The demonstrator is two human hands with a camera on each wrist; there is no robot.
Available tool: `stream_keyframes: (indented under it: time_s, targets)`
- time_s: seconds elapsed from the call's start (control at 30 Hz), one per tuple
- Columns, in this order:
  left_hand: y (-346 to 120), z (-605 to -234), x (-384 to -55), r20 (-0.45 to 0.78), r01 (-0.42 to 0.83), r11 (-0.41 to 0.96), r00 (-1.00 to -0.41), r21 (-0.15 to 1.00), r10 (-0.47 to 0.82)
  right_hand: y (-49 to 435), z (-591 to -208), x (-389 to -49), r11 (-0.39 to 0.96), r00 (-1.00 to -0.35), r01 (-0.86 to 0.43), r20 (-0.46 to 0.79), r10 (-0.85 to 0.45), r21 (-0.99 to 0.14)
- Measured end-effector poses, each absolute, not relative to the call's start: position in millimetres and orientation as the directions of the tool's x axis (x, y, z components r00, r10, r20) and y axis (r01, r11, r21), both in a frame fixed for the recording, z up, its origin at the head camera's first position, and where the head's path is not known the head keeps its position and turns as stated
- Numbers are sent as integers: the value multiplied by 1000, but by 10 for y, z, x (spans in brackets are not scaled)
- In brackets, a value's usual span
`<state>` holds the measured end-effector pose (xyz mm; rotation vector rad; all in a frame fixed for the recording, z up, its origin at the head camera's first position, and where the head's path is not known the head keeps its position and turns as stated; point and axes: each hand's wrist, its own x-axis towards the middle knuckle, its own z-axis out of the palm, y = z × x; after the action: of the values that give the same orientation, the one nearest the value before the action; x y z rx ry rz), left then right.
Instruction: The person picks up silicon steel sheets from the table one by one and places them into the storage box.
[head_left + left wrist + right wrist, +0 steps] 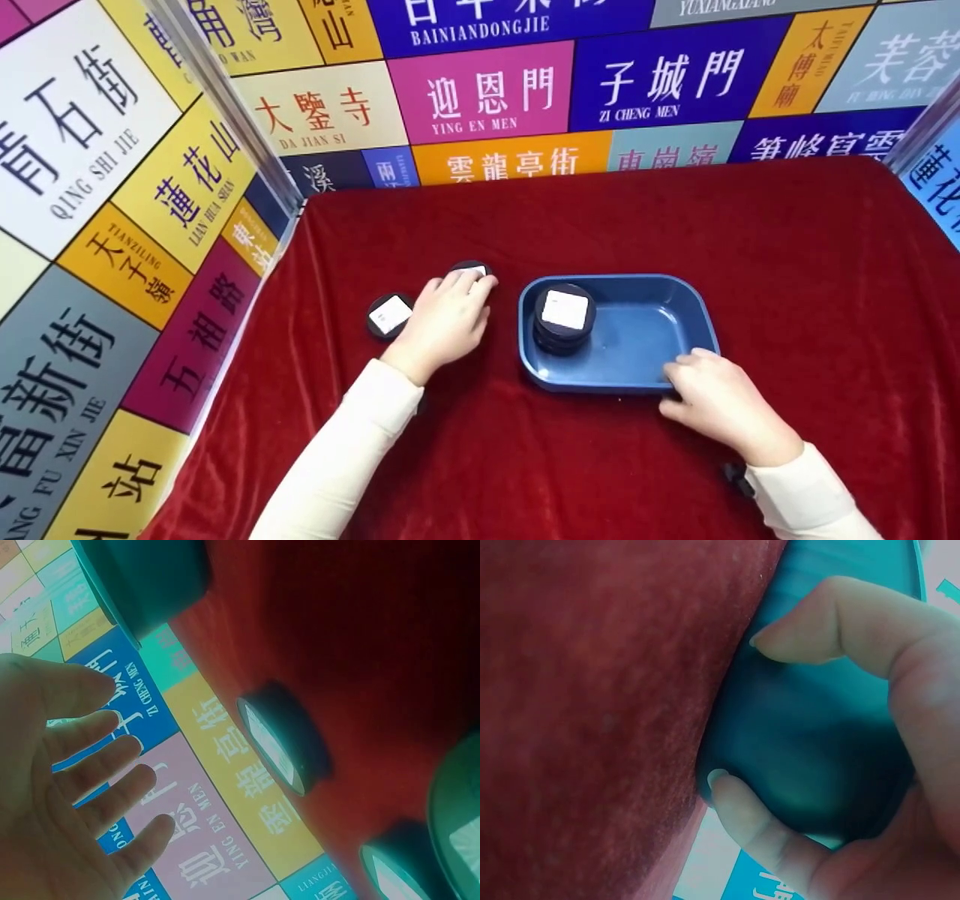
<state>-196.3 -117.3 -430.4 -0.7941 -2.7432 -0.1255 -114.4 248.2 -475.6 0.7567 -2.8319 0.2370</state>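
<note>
My left hand (448, 319) hovers over the cloth left of a blue tray (645, 281). In the left wrist view its fingers (97, 765) are spread, with nothing between them. Under and past the fingers lies a black round disc (470, 265) with a white square label, partly covered in the head view. A similar labelled disc (391, 315) lies left of that hand, and a third disc (461, 817) shows at the right edge of the left wrist view. My right hand (716, 397) grips the tray's near right corner, thumb and finger curled against its wall (810, 720).
Inside the tray, at its left end, stands a stack of black discs (565, 315) with a white label on top. Red velvet cloth (525, 465) covers the table. Panels with Chinese lettering (480, 97) rise behind and along the left side.
</note>
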Motion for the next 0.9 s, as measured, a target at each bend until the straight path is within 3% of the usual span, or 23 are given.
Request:
stream_keyframes:
  time_s: [0.9]
  targets:
    - [-1218,-4384,-2249,129,433,897,-898,90,421,2491,-4758,-1149,858,-851,-504,225,-474,-100]
